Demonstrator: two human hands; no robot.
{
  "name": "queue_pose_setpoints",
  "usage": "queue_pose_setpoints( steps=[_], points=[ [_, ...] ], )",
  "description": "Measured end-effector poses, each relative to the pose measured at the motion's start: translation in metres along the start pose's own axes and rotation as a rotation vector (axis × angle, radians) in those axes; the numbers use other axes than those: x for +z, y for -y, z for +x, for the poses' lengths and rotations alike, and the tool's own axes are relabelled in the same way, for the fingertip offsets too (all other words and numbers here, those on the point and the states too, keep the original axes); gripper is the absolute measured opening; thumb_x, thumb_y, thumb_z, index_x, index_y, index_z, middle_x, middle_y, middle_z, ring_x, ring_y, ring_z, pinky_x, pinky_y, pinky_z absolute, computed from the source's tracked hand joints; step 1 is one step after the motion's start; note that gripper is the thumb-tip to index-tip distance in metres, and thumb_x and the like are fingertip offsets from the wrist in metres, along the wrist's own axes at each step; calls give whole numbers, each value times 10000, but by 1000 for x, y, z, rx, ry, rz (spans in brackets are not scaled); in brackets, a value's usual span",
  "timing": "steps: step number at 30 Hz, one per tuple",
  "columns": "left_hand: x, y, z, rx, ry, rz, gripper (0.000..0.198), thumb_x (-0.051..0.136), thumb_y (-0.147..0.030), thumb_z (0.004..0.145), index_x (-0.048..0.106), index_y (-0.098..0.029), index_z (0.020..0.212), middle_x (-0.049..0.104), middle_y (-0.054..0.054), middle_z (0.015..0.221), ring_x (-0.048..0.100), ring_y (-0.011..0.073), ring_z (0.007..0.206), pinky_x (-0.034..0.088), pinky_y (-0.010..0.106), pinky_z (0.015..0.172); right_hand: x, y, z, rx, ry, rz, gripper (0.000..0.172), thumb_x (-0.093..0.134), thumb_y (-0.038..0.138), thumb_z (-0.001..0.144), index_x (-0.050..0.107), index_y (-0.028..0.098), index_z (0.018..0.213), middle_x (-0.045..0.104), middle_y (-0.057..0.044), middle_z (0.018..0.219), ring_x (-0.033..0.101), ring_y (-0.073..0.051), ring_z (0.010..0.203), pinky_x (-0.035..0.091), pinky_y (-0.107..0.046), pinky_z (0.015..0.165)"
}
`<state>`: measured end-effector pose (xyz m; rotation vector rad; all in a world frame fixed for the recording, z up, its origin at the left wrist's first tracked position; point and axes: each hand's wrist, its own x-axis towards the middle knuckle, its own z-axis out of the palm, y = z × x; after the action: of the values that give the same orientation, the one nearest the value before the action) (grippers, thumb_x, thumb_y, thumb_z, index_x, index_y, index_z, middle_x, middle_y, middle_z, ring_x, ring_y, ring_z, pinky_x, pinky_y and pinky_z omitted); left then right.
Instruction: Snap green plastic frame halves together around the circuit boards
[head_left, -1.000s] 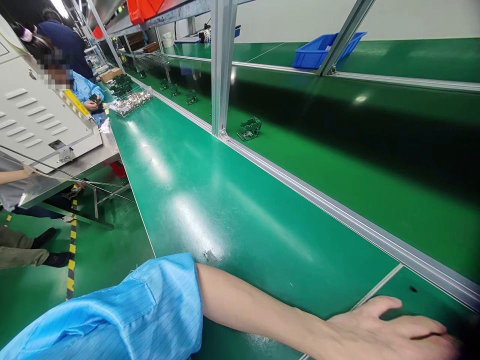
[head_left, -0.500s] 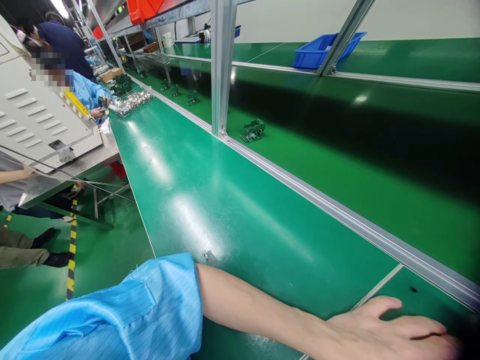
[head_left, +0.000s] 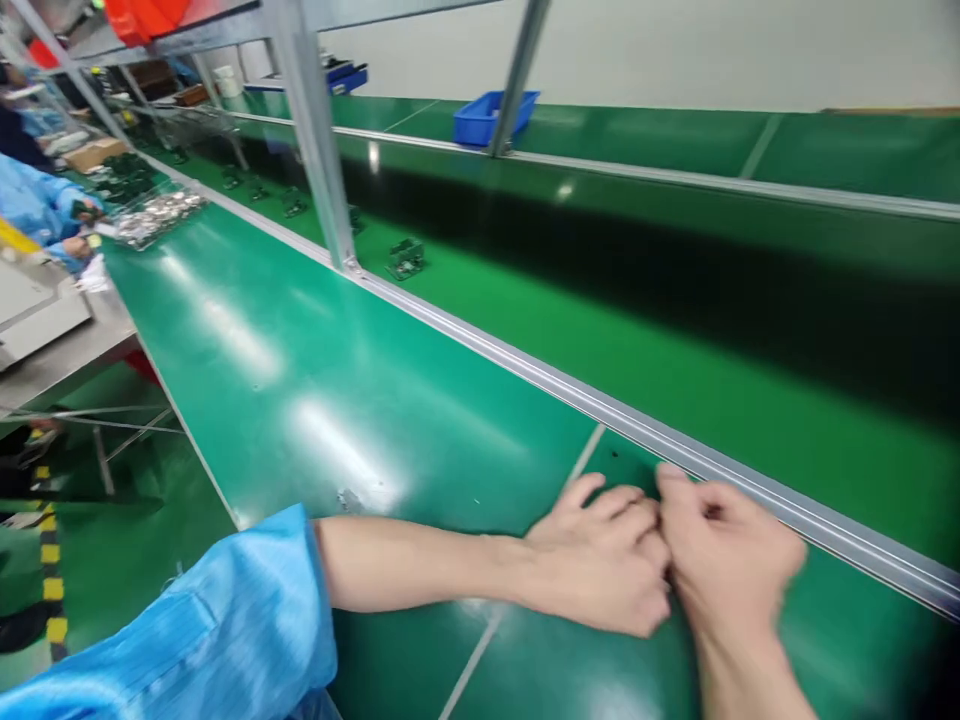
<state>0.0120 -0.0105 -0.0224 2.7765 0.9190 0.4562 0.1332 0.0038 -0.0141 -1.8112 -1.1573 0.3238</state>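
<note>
My left hand (head_left: 607, 560), in a rolled blue sleeve (head_left: 217, 610), is over the green bench (head_left: 420, 440) with its fingers curled. Against its fingertips sits my right hand (head_left: 731, 550), closed into a loose fist with the thumb side up. The two hands touch or nearly touch. No object shows in either one, though the palms are hidden and the hands slightly blurred. A small dark speck (head_left: 615, 454) lies on the bench just beyond them.
A metal rail (head_left: 540, 375) divides the bench from a lower green strip, where several circuit-board assemblies stand, the nearest board (head_left: 406, 258) past the upright post (head_left: 311, 140). A blue bin (head_left: 480, 118) is behind. At far left, a blue-sleeved co-worker (head_left: 37, 205) is beside a clear tray (head_left: 161, 215) of metal parts.
My view has swung right. My left hand, earlier spread over the bench, has curled its fingers, and my right hand has come into view against it.
</note>
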Motion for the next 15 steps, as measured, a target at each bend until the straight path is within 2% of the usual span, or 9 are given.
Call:
queue_pose_setpoints(
  steps=[3,7,9,12,15],
  points=[
    [7,-2,-3,-43,-75,-20,491,471,-318,887,590,-61,1288,597,174,1367,489,277,1354,340,463,1225,-1,-2,1,-14,10,-14,730,444,943,659,372,265,399,351,-36,397,301,-124,411,285,-354,483],
    [8,-2,-9,-58,-97,-26,443,528,-296,850,608,-126,1251,619,125,1347,509,247,1337,368,421,1209,5,-1,-2,-22,16,-55,631,437,717,860,333,236,466,368,-2,446,330,-121,472,289,-301,519],
    [6,-3,-15,-51,-102,-33,389,504,-253,856,615,-142,1211,629,137,1318,524,259,1315,380,450,1190,8,4,-9,5,47,-105,568,517,546,944,379,202,514,381,28,484,346,-107,490,293,-256,525],
    [1,-3,-25,-25,-115,-51,358,446,-206,872,604,-129,1183,637,163,1256,550,287,1256,404,488,1141,6,15,-23,71,104,-187,449,609,386,1000,480,151,639,437,58,579,411,-82,523,387,-204,563],
    [-4,5,-33,43,-108,-83,290,388,-250,897,615,-137,1037,655,177,1071,601,331,1060,488,511,958,-1,31,-35,119,141,-247,346,649,312,989,559,129,709,523,45,650,500,-87,583,446,-205,603]
  ],
)
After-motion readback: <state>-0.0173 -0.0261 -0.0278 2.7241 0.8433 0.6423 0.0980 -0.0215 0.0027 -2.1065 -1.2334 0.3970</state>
